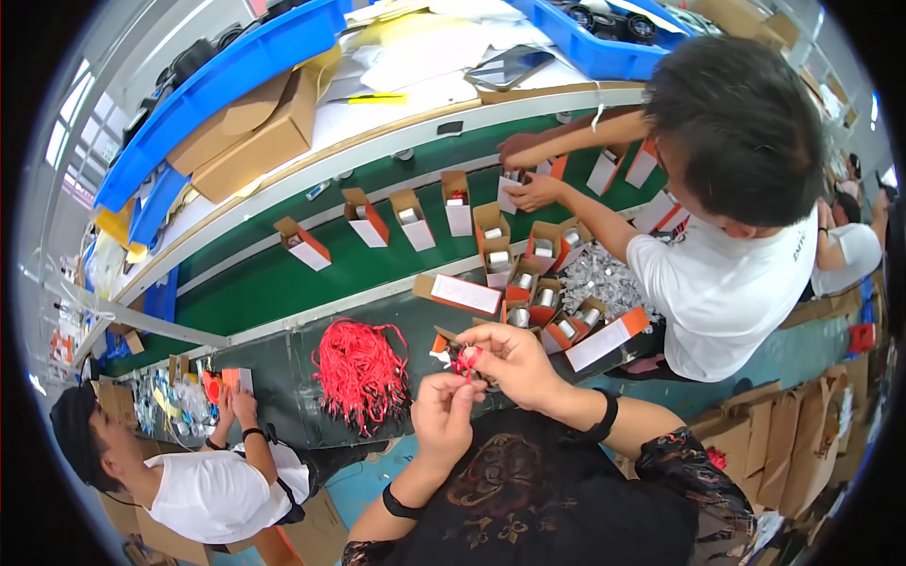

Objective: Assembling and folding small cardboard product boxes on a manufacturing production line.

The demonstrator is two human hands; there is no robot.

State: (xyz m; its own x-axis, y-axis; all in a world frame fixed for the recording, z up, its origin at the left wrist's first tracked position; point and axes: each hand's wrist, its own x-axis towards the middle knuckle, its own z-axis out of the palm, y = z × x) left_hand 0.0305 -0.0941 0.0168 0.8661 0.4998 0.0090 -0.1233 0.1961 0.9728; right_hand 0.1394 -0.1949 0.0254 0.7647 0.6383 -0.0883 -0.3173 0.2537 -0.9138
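My left hand and my right hand meet in front of my chest, both pinching a small red cord loop. Just beyond my fingers, an open orange-and-white carton lies on the dark bench edge. A pile of red cords lies to the left of my hands. Several open orange-and-white boxes holding silver parts stand in a cluster past my right hand. A black band circles each of my wrists.
A green conveyor belt carries spaced open boxes. A person in a white shirt on the right reaches onto the belt. Another person sits lower left. Blue bins and cardboard boxes line the far shelf.
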